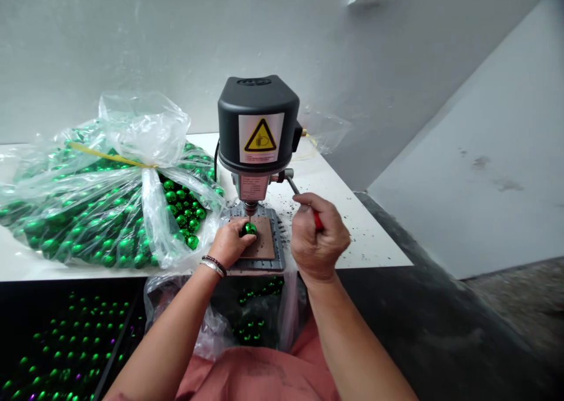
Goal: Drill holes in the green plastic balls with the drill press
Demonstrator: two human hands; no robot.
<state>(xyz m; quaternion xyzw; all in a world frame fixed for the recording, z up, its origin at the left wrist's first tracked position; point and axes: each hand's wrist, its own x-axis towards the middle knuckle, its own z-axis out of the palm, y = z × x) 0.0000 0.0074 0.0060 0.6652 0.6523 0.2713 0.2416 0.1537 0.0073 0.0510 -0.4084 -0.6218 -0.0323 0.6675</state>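
A small black drill press [259,130] with a yellow warning label stands on the white table. On the brown board [265,242] of its base, my left hand [230,239] grips a shiny green ball [249,229] between thumb and fingers. The thin drill bit [250,217] points down at the top of the ball; whether it touches cannot be made out. My right hand [319,233] is closed around the red-gripped feed lever [318,219] at the right of the machine.
A large clear plastic bag [152,213] of green balls lies at the left, with a yellow tie [112,156]. Dark shavings dot the white table [370,248]. Below its edge are an open plastic bag [211,330] and rows of green balls [66,354].
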